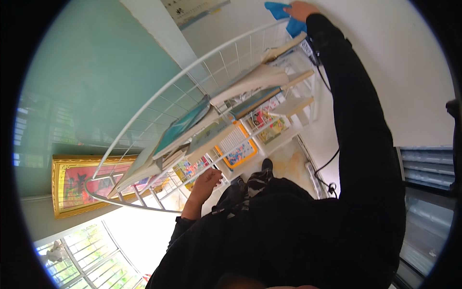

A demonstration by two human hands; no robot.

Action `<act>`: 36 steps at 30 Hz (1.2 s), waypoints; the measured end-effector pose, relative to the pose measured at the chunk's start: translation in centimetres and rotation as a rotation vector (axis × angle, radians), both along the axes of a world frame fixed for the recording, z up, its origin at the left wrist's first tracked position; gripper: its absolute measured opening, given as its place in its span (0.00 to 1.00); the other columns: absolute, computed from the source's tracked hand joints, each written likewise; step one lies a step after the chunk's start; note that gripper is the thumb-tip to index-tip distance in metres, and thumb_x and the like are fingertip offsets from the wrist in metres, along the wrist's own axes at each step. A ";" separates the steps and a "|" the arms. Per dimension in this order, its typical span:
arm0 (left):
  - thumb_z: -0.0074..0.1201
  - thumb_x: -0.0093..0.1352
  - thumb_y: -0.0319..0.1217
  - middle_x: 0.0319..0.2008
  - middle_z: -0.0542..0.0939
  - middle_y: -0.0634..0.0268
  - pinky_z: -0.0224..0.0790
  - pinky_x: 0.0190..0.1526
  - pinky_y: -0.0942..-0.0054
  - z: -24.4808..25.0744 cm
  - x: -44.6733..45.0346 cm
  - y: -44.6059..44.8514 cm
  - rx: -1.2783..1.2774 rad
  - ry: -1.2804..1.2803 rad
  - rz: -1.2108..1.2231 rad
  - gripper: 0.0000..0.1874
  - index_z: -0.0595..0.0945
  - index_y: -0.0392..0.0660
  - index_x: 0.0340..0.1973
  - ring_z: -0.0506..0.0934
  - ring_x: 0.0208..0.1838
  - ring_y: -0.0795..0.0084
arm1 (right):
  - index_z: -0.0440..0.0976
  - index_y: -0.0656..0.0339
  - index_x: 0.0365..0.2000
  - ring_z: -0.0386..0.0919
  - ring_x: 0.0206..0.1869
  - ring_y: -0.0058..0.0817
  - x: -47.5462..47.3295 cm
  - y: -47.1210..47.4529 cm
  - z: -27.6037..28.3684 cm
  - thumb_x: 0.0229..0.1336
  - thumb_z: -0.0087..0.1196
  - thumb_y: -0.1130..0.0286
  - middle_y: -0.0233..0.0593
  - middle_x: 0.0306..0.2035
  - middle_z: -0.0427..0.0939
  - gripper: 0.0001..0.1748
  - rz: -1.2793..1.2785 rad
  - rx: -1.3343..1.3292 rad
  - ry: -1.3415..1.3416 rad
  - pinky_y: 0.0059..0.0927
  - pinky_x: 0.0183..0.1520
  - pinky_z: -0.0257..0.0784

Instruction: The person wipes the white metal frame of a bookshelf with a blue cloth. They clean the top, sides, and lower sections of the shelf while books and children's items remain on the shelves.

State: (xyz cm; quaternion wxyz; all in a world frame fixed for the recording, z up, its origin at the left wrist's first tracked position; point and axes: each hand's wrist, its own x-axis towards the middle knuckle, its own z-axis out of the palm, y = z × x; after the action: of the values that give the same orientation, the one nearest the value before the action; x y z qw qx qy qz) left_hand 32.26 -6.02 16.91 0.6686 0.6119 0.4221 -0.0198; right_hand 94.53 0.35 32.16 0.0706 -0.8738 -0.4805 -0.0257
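Observation:
My right hand [302, 10], its arm stretched out far, holds a blue cloth [277, 10] against the white wall [379, 65], just above the corner of a white wire rack [169, 86]. Part of the cloth hangs below the fingers. My left hand [206, 183] is low beside the rack's front rail, fingers curled; I see nothing in it, and whether it touches the rail is unclear. On the rack lie several books, among them a teal-covered one [182, 126] and a grey-green one [211, 135].
Lower down are an orange-framed plastic board [236, 146] and colourful picture books [267, 124]. A black cable [326, 162] runs down the wall by my right arm. A gold-framed picture [90, 186] and a barred window [90, 253] are on the left.

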 end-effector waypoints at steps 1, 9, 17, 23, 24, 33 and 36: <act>0.51 0.71 0.37 0.34 0.81 0.65 0.69 0.39 0.77 -0.1 0.2 -0.1 0.009 0.044 -0.009 0.14 0.79 0.38 0.45 0.77 0.35 0.77 | 0.81 0.63 0.34 0.79 0.41 0.51 0.8 0.0 -0.2 0.55 0.51 0.49 0.56 0.36 0.81 0.26 0.010 0.050 0.023 0.48 0.46 0.72; 0.50 0.73 0.35 0.36 0.82 0.66 0.70 0.42 0.76 -0.5 1.8 -0.5 0.011 -0.011 -0.052 0.12 0.78 0.40 0.46 0.77 0.37 0.77 | 0.75 0.62 0.47 0.75 0.47 0.55 -1.2 -8.7 -7.4 0.65 0.43 0.46 0.58 0.42 0.79 0.29 -0.053 0.845 0.114 0.43 0.54 0.68; 0.52 0.71 0.35 0.34 0.80 0.65 0.69 0.41 0.77 -1.4 2.4 -0.2 -0.050 0.067 -0.107 0.14 0.78 0.38 0.45 0.77 0.37 0.77 | 0.74 0.73 0.45 0.78 0.36 0.40 -9.7 -27.2 -16.5 0.68 0.44 0.51 0.51 0.34 0.81 0.29 -0.526 0.895 0.309 0.38 0.43 0.71; 0.50 0.73 0.36 0.38 0.81 0.63 0.70 0.43 0.76 -3.5 5.2 -0.3 -0.069 0.060 -0.257 0.14 0.78 0.39 0.46 0.77 0.38 0.75 | 0.65 0.74 0.57 0.69 0.59 0.46 -11.6 -23.6 -26.5 0.67 0.41 0.44 0.57 0.56 0.72 0.39 -0.523 0.858 0.746 0.36 0.62 0.61; 0.50 0.72 0.35 0.38 0.80 0.63 0.70 0.43 0.76 -3.9 5.6 -0.5 -0.083 0.065 -0.254 0.14 0.78 0.38 0.46 0.77 0.38 0.75 | 0.67 0.74 0.55 0.70 0.57 0.39 -11.5 -22.3 -28.3 0.68 0.41 0.45 0.52 0.54 0.74 0.36 -0.618 0.866 0.811 0.34 0.60 0.62; 0.49 0.73 0.34 0.39 0.80 0.63 0.71 0.45 0.76 -6.6 5.2 -0.9 -0.189 0.263 -0.265 0.13 0.76 0.40 0.48 0.77 0.41 0.76 | 0.67 0.64 0.58 0.73 0.55 0.43 -11.5 -27.0 -42.9 0.72 0.30 0.53 0.57 0.53 0.75 0.30 -0.970 0.402 0.872 0.33 0.55 0.68; 0.48 0.73 0.35 0.40 0.80 0.62 0.71 0.45 0.75 -7.5 5.1 -1.2 -0.261 0.220 -0.202 0.14 0.76 0.39 0.48 0.77 0.41 0.75 | 0.67 0.64 0.57 0.74 0.52 0.46 -11.8 -27.6 -47.0 0.72 0.29 0.55 0.53 0.53 0.73 0.28 -1.223 0.800 1.250 0.47 0.50 0.72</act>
State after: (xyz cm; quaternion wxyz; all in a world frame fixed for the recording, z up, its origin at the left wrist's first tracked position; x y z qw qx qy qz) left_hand 37.34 -7.27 9.38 0.6867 0.5533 0.4230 -0.2084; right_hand 82.76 -27.29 -14.84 0.5813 -0.7401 0.2271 0.2505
